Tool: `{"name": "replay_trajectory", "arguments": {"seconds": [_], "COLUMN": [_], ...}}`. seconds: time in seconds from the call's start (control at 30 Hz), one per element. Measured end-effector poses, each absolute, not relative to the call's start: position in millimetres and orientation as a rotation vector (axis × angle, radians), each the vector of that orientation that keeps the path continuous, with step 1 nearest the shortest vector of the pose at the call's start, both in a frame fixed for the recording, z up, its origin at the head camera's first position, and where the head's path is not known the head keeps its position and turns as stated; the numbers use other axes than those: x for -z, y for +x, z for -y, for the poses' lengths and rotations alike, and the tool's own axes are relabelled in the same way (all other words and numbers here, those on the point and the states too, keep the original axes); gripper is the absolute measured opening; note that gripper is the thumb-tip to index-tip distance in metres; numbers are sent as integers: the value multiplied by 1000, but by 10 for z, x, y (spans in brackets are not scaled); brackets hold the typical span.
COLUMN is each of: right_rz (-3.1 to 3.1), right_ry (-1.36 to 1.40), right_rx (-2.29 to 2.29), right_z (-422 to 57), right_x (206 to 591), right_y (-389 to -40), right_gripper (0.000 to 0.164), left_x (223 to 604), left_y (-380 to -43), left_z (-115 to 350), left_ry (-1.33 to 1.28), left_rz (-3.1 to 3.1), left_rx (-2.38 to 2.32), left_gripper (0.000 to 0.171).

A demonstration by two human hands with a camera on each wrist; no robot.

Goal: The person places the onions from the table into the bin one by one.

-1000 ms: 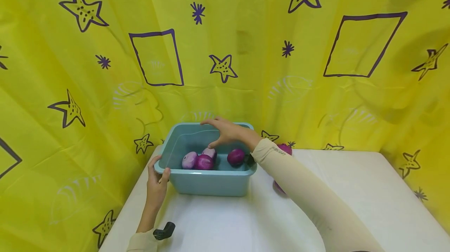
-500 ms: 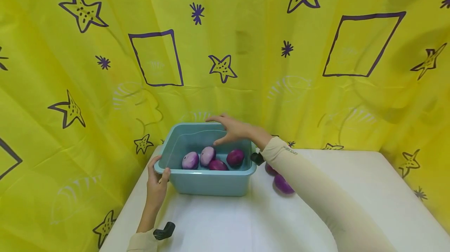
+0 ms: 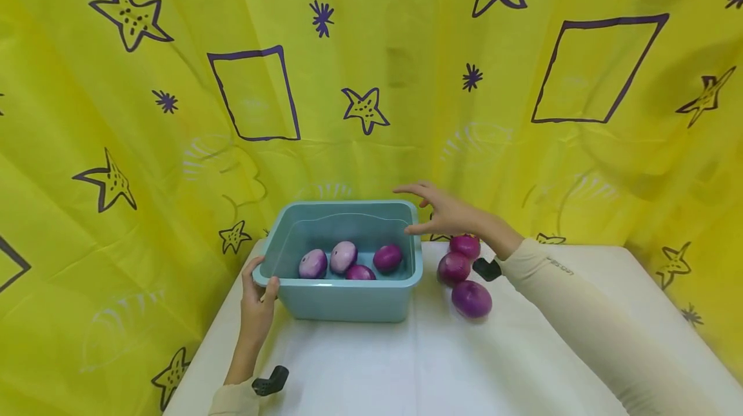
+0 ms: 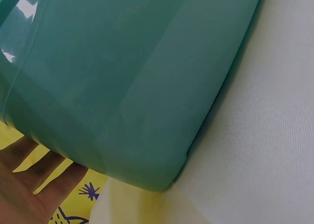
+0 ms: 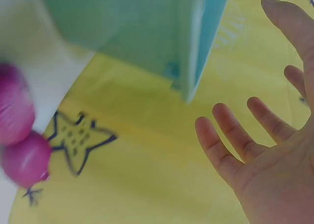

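My left hand [image 3: 258, 306] grips the left front corner of a light blue plastic tub [image 3: 348, 301], thumb on the front rim. In the left wrist view its fingers [image 4: 41, 172] lie against the tub's outer wall [image 4: 122, 86]. Several purple onions lie in the tub, among them a pale one [image 3: 344, 257] and a dark one [image 3: 387, 258]. My right hand [image 3: 449, 213], fingers spread and holding nothing, is in the air by the tub's right rim. Beyond that rim three onions sit on the table: a front one [image 3: 471, 299], a middle one [image 3: 454, 269] and a back one [image 3: 465, 246].
A white cloth [image 3: 540, 338] covers the table. Yellow curtain [image 3: 406, 164] with drawn stars and squares hangs close behind the tub and along both sides. Dark wrist-worn devices show on the left sleeve [image 3: 235, 400] and the right sleeve [image 3: 557, 287].
My right hand has moved right, from above the inside of the tub to beyond its right rim. Onions in the tub have shifted and spread apart. My left hand stays on the corner.
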State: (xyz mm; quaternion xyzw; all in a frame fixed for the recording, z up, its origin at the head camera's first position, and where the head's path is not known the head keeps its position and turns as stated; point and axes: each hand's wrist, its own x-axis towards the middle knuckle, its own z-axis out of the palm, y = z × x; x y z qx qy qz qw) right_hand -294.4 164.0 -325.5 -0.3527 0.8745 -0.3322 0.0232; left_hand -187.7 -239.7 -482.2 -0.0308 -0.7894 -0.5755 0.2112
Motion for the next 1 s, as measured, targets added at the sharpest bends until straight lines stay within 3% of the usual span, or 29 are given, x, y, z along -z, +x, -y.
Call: {"name": "replay_trajectory", "arguments": {"seconds": [0.47, 1.0], "right_rz": [-2845, -2758], "right_ry": [-981, -867], "right_rx": [1030, 1136], "right_z": [-2486, -2771], "right_x": [3669, 4139], "right_y": [-2722, -2393], "right_gripper": [80, 79], "left_x": [4826, 4811], "left_y": [-1882, -1867], "left_z": [2401, 2384], "left_ry": [-86, -62], "left_rz": [2188, 2191], "left_rx": [1615, 1628], "left_gripper": [56, 56]}}
